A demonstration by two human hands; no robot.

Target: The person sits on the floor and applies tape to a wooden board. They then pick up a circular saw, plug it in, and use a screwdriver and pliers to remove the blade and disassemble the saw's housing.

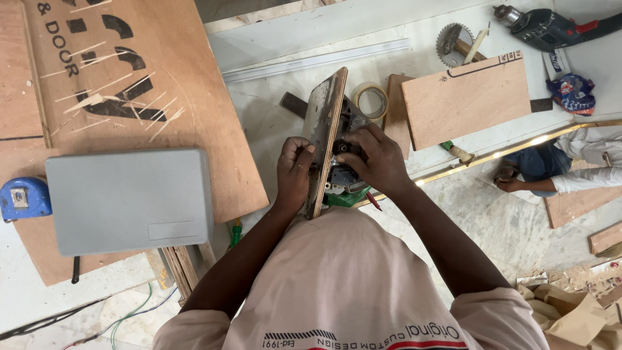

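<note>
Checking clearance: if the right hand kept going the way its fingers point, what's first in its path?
Likely the upright plywood base board: the right hand points left across the power tool it grips, board just beyond.

The person wears a pale pink T-shirt [350, 285] with short sleeves that end above the elbows. On its chest there is dark printed lettering and a striped mark in black and red. Both forearms are bare.
</note>
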